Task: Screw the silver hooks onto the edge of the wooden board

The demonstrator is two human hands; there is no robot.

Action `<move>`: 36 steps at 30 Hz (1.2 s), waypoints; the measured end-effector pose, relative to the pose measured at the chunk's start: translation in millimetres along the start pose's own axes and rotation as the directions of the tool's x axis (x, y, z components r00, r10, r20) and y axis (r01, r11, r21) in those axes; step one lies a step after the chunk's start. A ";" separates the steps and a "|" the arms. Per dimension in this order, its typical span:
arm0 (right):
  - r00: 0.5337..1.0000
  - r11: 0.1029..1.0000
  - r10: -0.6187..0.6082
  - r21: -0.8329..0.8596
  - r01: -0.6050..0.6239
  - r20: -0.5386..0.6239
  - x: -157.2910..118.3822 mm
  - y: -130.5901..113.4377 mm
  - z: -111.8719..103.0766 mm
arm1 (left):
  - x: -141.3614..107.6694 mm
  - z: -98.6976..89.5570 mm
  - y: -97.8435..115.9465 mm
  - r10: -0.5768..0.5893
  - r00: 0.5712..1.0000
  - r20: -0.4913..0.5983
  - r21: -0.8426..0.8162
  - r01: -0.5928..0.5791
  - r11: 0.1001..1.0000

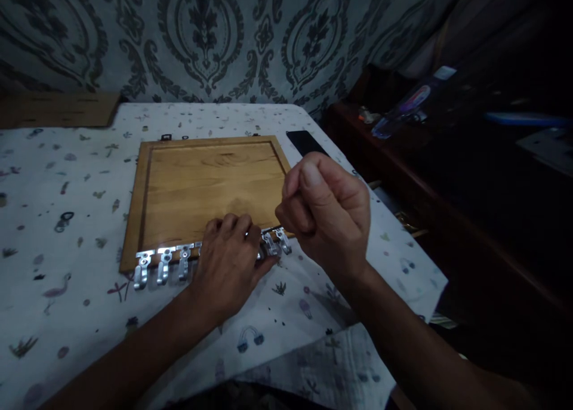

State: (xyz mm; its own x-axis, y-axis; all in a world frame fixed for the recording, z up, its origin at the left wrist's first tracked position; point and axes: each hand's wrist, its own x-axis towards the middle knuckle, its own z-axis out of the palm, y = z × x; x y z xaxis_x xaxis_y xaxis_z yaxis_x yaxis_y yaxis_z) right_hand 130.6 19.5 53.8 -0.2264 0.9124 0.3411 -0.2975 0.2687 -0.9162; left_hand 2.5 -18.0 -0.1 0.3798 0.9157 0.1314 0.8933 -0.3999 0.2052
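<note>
A wooden board [215, 183] with a raised frame lies flat on the table. Along its near edge runs a metal hook rail [172, 249] with several silver hooks. My left hand [228, 261] lies over the rail right of its middle, fingers bent onto the board and thumb beside the hooks, covering part of the rail. Closed in a fist, my right hand [329, 213] is raised just above the board's near right corner. A thin dark line [271, 228] shows between that fist and the hooks; whatever sits inside the fist is hidden.
A patterned white cloth [67, 219] covers the table. Behind the board's right corner lies a black phone-like slab [307, 141]. Brown cardboard [58, 110] rests at the far left. A clear bottle [412, 102] is on the dark furniture [385, 147] to the right.
</note>
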 end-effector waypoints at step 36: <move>0.975 0.984 -0.097 0.130 0.124 -0.199 -3.6 0.4 -3.3 | -1.8 3.6 -2.4 0.027 0.999 -0.044 -0.021 -0.028 0.999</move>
State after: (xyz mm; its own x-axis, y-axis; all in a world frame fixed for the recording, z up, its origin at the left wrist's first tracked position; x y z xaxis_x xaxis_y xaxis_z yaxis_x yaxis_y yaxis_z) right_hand 134.4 17.4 51.4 -0.0071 0.9254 0.3790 -0.4412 0.3373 -0.8316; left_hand 0.5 -18.5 -4.4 0.3932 0.9018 0.1791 0.8769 -0.4264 0.2219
